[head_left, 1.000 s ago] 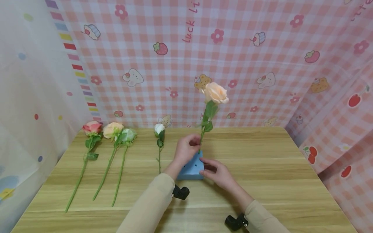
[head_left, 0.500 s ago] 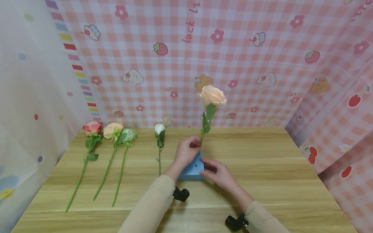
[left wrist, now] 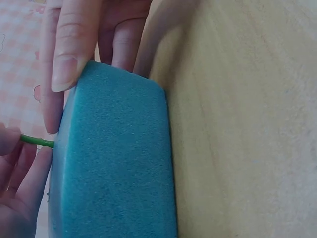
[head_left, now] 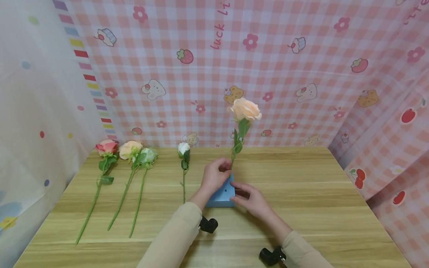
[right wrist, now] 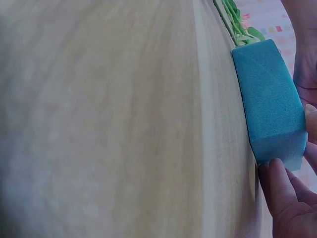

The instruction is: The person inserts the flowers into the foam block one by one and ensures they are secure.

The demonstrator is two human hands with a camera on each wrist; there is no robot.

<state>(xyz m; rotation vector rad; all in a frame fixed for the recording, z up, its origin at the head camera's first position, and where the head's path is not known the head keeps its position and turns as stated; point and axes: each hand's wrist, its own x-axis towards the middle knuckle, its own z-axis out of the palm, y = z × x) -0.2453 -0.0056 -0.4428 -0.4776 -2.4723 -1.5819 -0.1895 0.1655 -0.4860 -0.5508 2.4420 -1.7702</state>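
My left hand (head_left: 216, 175) pinches the green stem of a peach rose (head_left: 245, 109). The rose stands nearly upright in a blue foam block (head_left: 222, 197), its stem meeting the top face at the far right. In the left wrist view, the stem (left wrist: 37, 141) enters the foam between the fingertips. Against the block's right end, my right hand (head_left: 251, 201) rests with its fingers extended, the thumb near the front corner and the index finger farther back. In the right wrist view, fingers (right wrist: 280, 183) touch the block's end face. My left hand hides part of the block's top.
To the left lie a pink rose (head_left: 106, 148), a second peach rose (head_left: 130, 150) and a pale green flower (head_left: 147, 156). A white rose (head_left: 183, 149) lies nearer the block. Behind the wooden table (head_left: 301, 193) hangs a checked cloth (head_left: 275, 74).
The rose's bloom has dipped slightly and turned since one second ago, and less stem shows above the block. My left hand has shifted slightly. The right hand stays at the block's end.
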